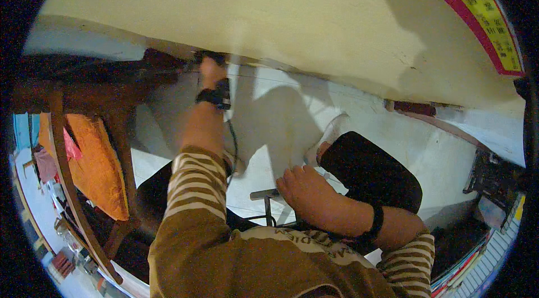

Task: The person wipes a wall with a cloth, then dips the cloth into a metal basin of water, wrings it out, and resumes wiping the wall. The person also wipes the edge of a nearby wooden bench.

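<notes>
My left hand (212,71) reaches forward to the foot of the wall, blurred, at a dark object (209,56); whether it grips that object is unclear. A black device on a strap (217,97) sits on the left wrist, and a dark cable (234,142) hangs below it. Near my lap, my right hand (301,186) has its fingers bent, beside the end of a dark metal bar (263,194). Its palm is hidden. A black band (376,223) circles the right wrist.
A cream wall (294,16) stands ahead above a pale tiled floor (366,117). On the left are a wooden chair frame (71,188) and an orange cloth (94,163). Dark items (492,176) lie at the right, near a striped surface (497,256).
</notes>
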Tool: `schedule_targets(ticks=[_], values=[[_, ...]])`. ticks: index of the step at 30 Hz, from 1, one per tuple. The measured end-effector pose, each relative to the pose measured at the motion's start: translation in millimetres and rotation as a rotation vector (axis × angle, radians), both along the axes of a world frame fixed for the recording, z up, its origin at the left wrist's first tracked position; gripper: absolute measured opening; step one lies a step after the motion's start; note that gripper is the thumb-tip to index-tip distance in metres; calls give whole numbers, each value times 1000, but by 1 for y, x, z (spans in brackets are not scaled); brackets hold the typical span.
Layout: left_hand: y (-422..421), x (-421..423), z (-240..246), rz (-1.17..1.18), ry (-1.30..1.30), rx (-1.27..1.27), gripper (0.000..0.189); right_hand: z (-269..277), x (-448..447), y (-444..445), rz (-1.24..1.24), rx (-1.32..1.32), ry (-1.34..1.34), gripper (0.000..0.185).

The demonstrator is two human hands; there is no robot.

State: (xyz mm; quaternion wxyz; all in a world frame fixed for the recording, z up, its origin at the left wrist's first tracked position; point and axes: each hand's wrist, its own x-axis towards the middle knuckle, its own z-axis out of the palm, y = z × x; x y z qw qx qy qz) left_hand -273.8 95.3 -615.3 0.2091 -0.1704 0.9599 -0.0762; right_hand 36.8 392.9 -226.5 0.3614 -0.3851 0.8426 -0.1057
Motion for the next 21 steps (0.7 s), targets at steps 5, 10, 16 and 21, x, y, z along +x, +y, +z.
schedule_targets(ticks=[5, 10, 16, 21], values=[[138, 65, -32, -183, 114, 543, 49, -2, -17, -8, 38, -44, 8, 39], [121, 74, -55, -273, 427, 1110, 40, -6, -33, -9, 27, -21, 79, 49], [-19, 34, -52, -67, 534, 831, 36, -12, -28, -4, 27, -17, 112, 50], [-137, -11, -67, 7, 570, 341, 32, -20, -20, 10, -29, 3, 122, 49]])
